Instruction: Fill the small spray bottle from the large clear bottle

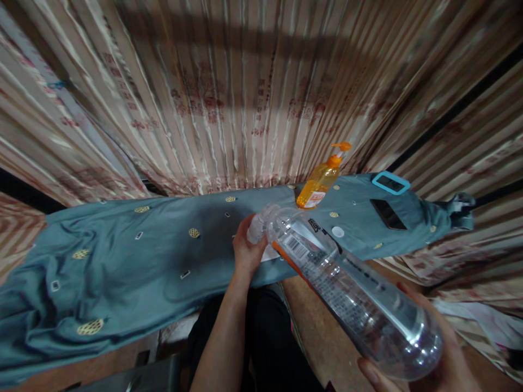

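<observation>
A large, see-through plastic bottle (351, 294) is lying slantwise in mid-air, its narrow end pointing to 10 o'clock and its rounded base to 4 o'clock. Its glossy walls are catching white highlights. Near the shoulder it is showing a black-and-white barcode (296, 246), bold dark lettering, rows of fine print and an orange strip (292, 265) along the lower edge; the writing is too blurred to read. The right hand (445, 348) is cupping the base, fingers and thumb on opposite sides. The left hand (247, 247) is gripping a clear plastic piece (258, 226) at the narrow end; whether it is joined to the bottle, I cannot tell.

At 2 o'clock from the narrow end, an orange-topped pump bottle (316, 188) is standing, holding amber liquid and wearing a white-and-red label. At its 5 o'clock a small white disc (337, 231) is resting; at 3 o'clock, a blue-framed device (391, 183), with a dark, flat slab (388, 214) lying at that device's 6 o'clock. Wrinkled grey-green cloth (122, 245) with yellow pineapples is spreading beneath them. Toward 12 o'clock, a pleated beige curtain (229, 109) is hanging, bearing reddish tree motifs and vertical characters.
</observation>
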The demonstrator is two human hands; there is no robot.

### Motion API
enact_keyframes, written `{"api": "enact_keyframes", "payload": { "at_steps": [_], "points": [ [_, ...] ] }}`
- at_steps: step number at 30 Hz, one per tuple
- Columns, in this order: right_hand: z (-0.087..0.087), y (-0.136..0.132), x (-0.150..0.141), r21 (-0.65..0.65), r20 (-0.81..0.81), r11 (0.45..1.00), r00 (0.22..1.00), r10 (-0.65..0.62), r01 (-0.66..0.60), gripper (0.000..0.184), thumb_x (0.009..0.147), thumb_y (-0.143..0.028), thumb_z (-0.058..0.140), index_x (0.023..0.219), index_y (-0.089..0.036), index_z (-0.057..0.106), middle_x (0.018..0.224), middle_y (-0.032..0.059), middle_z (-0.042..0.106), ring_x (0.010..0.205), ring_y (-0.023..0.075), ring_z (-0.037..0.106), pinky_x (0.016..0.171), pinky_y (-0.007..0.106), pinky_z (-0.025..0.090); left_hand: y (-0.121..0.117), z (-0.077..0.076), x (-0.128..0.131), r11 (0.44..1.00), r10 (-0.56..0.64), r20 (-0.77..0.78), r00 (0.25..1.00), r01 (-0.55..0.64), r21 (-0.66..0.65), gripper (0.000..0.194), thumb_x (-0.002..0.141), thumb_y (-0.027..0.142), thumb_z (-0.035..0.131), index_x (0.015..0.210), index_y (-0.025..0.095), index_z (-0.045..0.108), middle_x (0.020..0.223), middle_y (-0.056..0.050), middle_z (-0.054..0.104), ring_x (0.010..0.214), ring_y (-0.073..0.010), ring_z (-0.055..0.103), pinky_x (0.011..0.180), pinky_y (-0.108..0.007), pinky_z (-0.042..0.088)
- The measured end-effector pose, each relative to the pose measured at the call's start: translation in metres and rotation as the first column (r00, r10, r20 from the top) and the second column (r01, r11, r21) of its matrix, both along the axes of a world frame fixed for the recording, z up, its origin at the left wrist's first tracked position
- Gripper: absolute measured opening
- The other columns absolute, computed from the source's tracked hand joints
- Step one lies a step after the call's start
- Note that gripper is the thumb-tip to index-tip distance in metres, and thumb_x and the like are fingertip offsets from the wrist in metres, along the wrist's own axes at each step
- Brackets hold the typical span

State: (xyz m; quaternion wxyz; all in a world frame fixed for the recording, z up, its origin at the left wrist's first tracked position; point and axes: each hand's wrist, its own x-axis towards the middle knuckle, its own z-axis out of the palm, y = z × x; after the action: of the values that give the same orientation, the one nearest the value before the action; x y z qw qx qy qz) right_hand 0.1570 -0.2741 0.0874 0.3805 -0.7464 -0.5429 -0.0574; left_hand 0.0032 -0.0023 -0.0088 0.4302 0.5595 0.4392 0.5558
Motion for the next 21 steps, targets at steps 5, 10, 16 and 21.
{"api": "enact_keyframes", "payload": {
  "at_steps": [5,10,16,21],
  "points": [
    [-0.008,-0.004,0.017,-0.016,0.113,0.998,0.992,0.060,-0.058,0.100,0.081,-0.042,0.082,0.166,-0.022,0.032,0.148,0.0129,0.061,0.123,0.0318,0.070,0.087,0.037,0.065,0.001,-0.002,0.000,1.000,0.000,0.002,1.000,0.000,0.009,0.054,0.067,0.036,0.083,0.117,0.020,0.070,0.115,-0.010,0.079,0.111,-0.0298,0.073,0.102,-0.044,0.057],
    [-0.004,-0.001,0.011,-0.011,0.128,0.999,0.991,0.032,-0.031,0.097,0.083,-0.044,0.079,0.166,-0.023,0.033,0.146,0.0132,0.062,0.121,0.0316,0.071,0.088,0.038,0.065,0.001,-0.004,-0.001,1.000,0.000,-0.002,1.000,0.000,0.027,0.055,0.067,0.037,0.083,0.118,0.020,0.069,0.116,-0.010,0.078,0.110,-0.0300,0.074,0.101,-0.044,0.057],
    [-0.002,-0.003,0.017,-0.028,0.152,0.998,0.986,0.061,-0.058,0.100,0.082,-0.043,0.081,0.166,-0.023,0.031,0.143,0.0129,0.063,0.115,0.0298,0.073,0.082,0.035,0.066,0.001,-0.005,-0.001,1.000,0.011,-0.008,1.000,-0.011,0.028,0.054,0.068,0.036,0.084,0.119,0.020,0.070,0.116,-0.010,0.078,0.110,-0.0297,0.074,0.101,-0.044,0.058],
    [-0.009,-0.007,0.021,-0.039,0.030,0.995,0.995,0.095,-0.094,0.096,0.081,-0.042,0.081,0.164,-0.026,0.035,0.150,0.0137,0.059,0.125,0.0337,0.069,0.086,0.039,0.066,0.001,-0.005,0.000,0.999,0.019,-0.011,1.000,-0.018,0.030,0.055,0.068,0.038,0.084,0.119,0.021,0.069,0.116,-0.010,0.078,0.111,-0.0300,0.074,0.101,-0.044,0.057]
  ]
}}
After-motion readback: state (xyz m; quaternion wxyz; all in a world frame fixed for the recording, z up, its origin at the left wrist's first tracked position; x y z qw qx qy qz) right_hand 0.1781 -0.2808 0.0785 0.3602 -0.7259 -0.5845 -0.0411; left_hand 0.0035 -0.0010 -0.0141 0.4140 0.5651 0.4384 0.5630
